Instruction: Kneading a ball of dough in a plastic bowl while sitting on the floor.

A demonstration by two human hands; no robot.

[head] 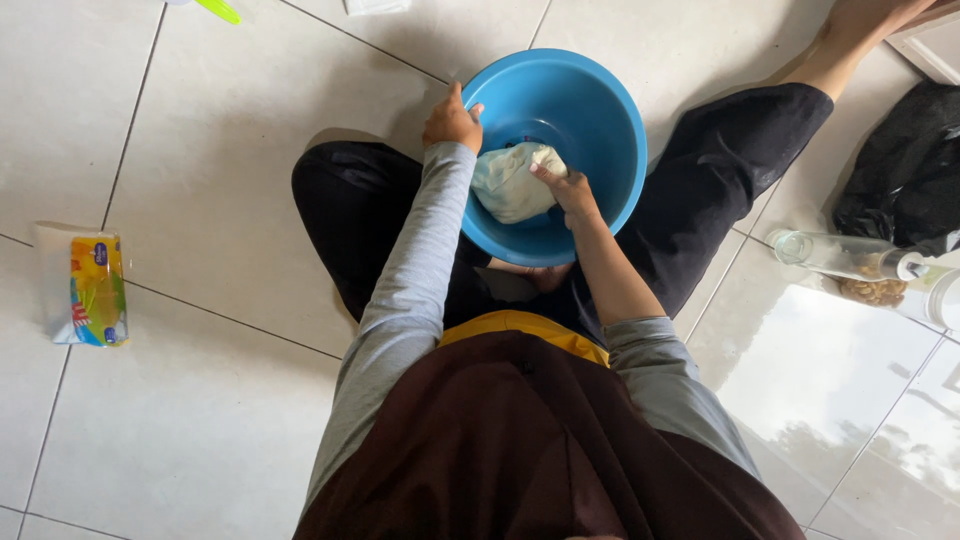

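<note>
I sit on a tiled floor with a round blue plastic bowl (pixel 600 110) between my legs. A pale, yellowish lump of dough (pixel 508 180) lies inside it, toward my side. My left hand (pixel 452 120) grips the bowl's near-left rim, thumb over the edge. My right hand (pixel 566 190) presses its closed fingers into the right side of the dough lump. My grey sleeve is pushed up on the right forearm.
A colourful plastic packet (pixel 95 290) lies on the tiles at the left. At the right lie a clear glass bottle (pixel 840 252) on its side, some brown bits beside it, and a black bag (pixel 905 170). A green object (pixel 218 10) shows at the top edge.
</note>
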